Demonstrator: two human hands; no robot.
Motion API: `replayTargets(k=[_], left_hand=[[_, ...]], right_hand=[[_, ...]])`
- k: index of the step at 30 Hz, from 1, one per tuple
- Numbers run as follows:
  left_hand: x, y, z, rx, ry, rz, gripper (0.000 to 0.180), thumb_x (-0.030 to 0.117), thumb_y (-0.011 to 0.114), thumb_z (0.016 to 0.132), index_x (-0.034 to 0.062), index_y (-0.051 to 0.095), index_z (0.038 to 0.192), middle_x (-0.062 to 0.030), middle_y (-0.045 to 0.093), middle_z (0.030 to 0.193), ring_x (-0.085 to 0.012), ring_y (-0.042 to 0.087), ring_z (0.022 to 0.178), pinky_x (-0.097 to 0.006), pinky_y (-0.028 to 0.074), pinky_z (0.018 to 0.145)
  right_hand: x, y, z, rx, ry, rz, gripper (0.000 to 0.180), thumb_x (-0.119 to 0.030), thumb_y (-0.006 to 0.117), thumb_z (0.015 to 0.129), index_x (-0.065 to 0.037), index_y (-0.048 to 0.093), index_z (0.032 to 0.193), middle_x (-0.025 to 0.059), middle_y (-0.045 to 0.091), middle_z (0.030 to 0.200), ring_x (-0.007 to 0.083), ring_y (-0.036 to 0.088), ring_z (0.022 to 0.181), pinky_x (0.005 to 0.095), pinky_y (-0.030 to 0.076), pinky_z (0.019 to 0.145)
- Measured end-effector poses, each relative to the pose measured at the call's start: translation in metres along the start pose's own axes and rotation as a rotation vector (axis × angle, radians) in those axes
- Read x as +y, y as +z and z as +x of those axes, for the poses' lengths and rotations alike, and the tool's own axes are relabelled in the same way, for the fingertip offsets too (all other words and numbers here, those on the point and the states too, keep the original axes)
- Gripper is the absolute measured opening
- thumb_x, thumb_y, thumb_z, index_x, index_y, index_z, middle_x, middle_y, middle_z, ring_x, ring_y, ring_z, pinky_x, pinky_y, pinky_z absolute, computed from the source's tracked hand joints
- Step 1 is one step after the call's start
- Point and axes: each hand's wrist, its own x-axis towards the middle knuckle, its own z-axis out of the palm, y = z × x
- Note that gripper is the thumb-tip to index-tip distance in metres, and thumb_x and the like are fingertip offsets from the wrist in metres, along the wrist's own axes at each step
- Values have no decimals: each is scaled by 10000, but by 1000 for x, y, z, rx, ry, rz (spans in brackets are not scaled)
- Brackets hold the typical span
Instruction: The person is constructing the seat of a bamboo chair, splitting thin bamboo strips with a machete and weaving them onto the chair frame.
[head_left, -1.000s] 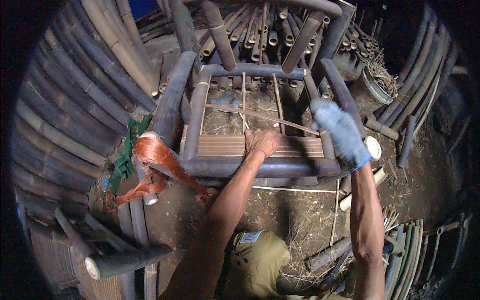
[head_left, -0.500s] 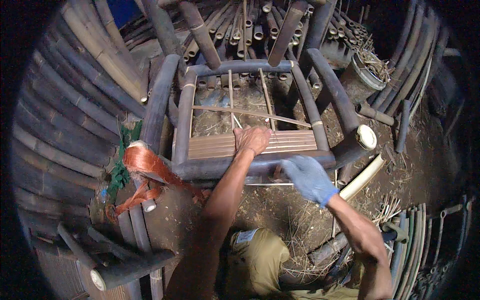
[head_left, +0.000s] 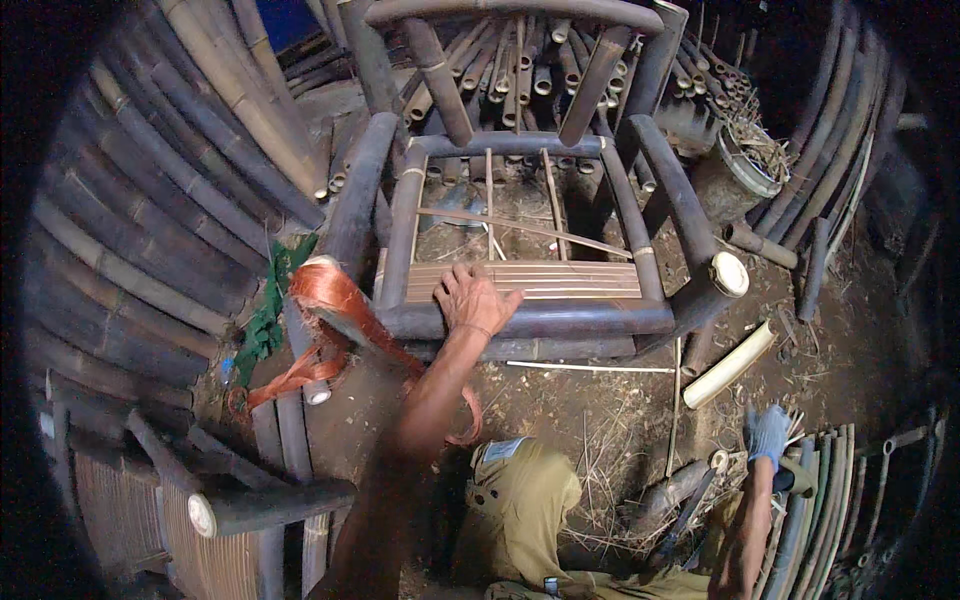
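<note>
Bamboo furniture workshop: stacked bamboo poles (head_left: 150, 230), unfinished chair frame (head_left: 530, 320).

Dim workshop, light falls mostly on the middle of the dirt floor (head_left: 600, 410), which is littered with dry straw and shavings. Dark bamboo poles (head_left: 130, 230) stacked in long rows along the left side, more curved poles (head_left: 850, 170) leaning at the right edge. A pile of cut bamboo tubes (head_left: 540, 70) with open ends lies at the top centre. A round basin (head_left: 750, 160) full of scraps sits top right. A pale split bamboo piece (head_left: 730, 365) lies on the floor right of centre. Green cloth (head_left: 268, 320) and an orange strap (head_left: 330, 300) hang on the left. A woven bamboo panel (head_left: 120, 510) stands at the lower left corner. Blue patch (head_left: 285, 20) at top left, unclear what.
</note>
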Motion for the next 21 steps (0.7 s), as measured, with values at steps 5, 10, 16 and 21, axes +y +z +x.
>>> replayTargets(k=[5, 10, 16, 21], left_hand=[[-30, 15, -14, 143, 80, -47, 339, 319, 552, 871, 27, 717, 917, -228, 629, 1124, -421, 580, 1078, -584, 431, 901], [54, -64, -140, -332, 585, -831, 195, 195, 641, 888, 12, 662, 823, -168, 626, 860, -338, 617, 870, -442, 480, 796], [3, -88, -76, 409, 518, -924, 282, 90, 726, 757, 0, 602, 994, -166, 593, 978, -349, 591, 973, -423, 473, 869], [-44, -29, 61, -217, 273, -968, 323, 160, 653, 837, -46, 632, 1085, -207, 691, 916, -406, 659, 868, -430, 533, 810]], right_hand=[[-135, -101, -75, 215, -115, 863, 439, -299, 621, 940, 65, 608, 1185, 263, 605, 1227, 329, 581, 1165, 371, 461, 962], [-266, -130, -50, -625, -681, 1417, 527, -447, 570, 969, 65, 639, 1073, 140, 689, 1037, 224, 644, 962, 372, 523, 833], [-293, -251, -57, 298, -1158, 1192, 271, -261, 604, 933, -7, 693, 902, 181, 687, 838, 348, 649, 728, 387, 527, 686], [-295, -307, -19, 458, -830, 1231, 229, -230, 647, 914, -17, 722, 949, 174, 704, 883, 333, 680, 769, 376, 535, 709]])
